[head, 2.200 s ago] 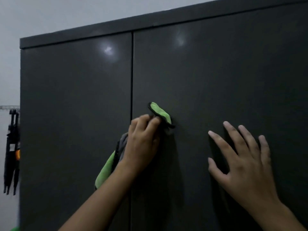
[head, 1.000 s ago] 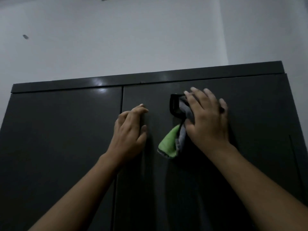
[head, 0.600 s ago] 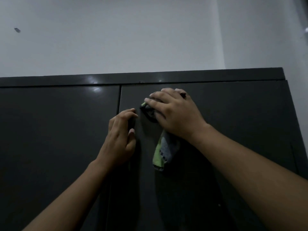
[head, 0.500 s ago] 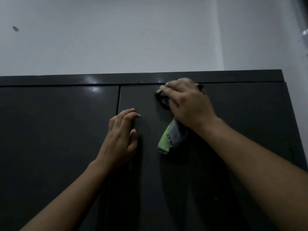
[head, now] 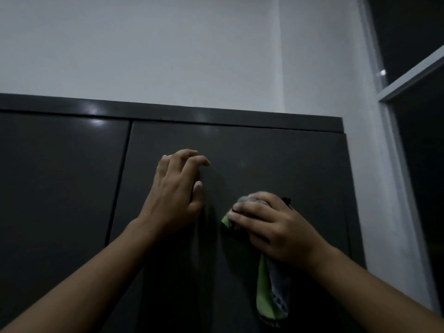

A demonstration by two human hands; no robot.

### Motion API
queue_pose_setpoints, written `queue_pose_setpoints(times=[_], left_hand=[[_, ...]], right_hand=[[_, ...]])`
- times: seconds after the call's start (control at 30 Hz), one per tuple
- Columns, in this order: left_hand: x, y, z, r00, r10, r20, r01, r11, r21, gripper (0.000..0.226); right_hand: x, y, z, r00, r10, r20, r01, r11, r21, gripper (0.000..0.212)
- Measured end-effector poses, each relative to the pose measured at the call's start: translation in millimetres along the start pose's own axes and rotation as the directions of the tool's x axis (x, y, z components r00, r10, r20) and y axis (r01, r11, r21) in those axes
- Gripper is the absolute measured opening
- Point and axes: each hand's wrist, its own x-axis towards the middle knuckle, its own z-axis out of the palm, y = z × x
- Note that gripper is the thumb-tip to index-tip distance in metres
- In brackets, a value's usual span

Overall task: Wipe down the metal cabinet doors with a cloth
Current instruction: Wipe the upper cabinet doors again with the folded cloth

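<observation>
A dark grey metal cabinet fills the lower view, with a left door and a right door meeting at a vertical seam. My right hand presses a green and grey cloth against the right door, fingers curled over its bunched top while its loose end hangs below the wrist. My left hand rests on the right door near the seam, fingers bent, fingertips touching the metal, holding nothing.
A white wall rises above the cabinet top. To the right stands a white window frame with dark panes, close to the cabinet's right side.
My right hand has wiped the cloth down from the top edge of the right door to its middle. The view has shifted right, and my left hand now sits above the right hand.
</observation>
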Motion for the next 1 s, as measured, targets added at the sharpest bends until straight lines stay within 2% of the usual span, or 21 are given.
queue_pose_setpoints(times=[0.07, 0.2, 0.33, 0.43, 0.5, 0.57, 0.77, 0.9, 1.0], left_hand=[[5, 19, 9, 0.996, 0.059, 0.064, -0.059, 0.998, 0.003, 0.046], [17, 56, 29, 0.971, 0.166, 0.171, -0.175, 0.984, 0.039, 0.048], [23, 77, 49, 0.958, 0.197, 0.208, -0.208, 0.977, 0.033, 0.047], [20, 81, 62, 0.962, 0.209, 0.174, -0.219, 0.975, 0.041, 0.047], [18, 81, 67, 0.968, 0.204, 0.145, -0.211, 0.977, 0.034, 0.045], [17, 80, 69, 0.971, 0.198, 0.133, -0.204, 0.978, 0.032, 0.044], [17, 82, 73, 0.975, 0.179, 0.129, -0.185, 0.982, 0.034, 0.046], [17, 84, 72, 0.97, 0.187, 0.154, -0.195, 0.98, 0.043, 0.046], [15, 81, 69, 0.957, 0.22, 0.186, -0.233, 0.971, 0.049, 0.047]], right_hand=[[-24, 16, -15, 0.998, 0.05, -0.028, -0.051, 0.997, -0.057, 0.036], [-46, 66, -48, 0.942, 0.297, -0.157, -0.317, 0.939, -0.13, 0.038], [-38, 115, -66, 0.802, 0.542, -0.253, -0.581, 0.806, -0.115, 0.043], [-14, 134, -66, 0.687, 0.655, -0.316, -0.696, 0.718, -0.025, 0.041], [-4, 135, -62, 0.641, 0.682, -0.352, -0.728, 0.686, 0.003, 0.041], [-5, 129, -60, 0.654, 0.674, -0.343, -0.719, 0.695, -0.006, 0.041], [-52, 83, -61, 0.882, 0.445, -0.155, -0.459, 0.885, -0.073, 0.042], [-62, 73, -61, 0.934, 0.345, -0.096, -0.353, 0.932, -0.078, 0.038], [-44, 84, -60, 0.917, 0.375, -0.136, -0.389, 0.915, -0.108, 0.039]])
